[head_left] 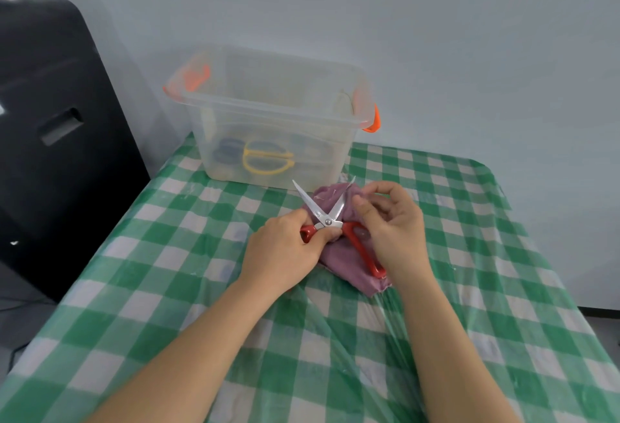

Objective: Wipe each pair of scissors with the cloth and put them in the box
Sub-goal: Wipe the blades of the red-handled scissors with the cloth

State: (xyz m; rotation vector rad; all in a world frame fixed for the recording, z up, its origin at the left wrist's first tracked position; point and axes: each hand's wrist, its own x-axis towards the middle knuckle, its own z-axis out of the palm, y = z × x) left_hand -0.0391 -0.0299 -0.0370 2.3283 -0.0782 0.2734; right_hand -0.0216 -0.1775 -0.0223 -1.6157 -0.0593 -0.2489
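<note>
The left hand (285,248) grips one red handle of the scissors (330,221), opening the blades for wiping; the right hand (391,221) fingers pinch the cloth (339,258) near the box (268,120).

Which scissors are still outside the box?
The red-handled scissors, lying open over the purple cloth and gripped by the left hand. The yellow-handled pair already lies inside the clear box.

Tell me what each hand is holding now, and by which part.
The left hand grips the red scissors by one red handle, blades open. The right hand pinches the purple cloth near the other blade.
</note>
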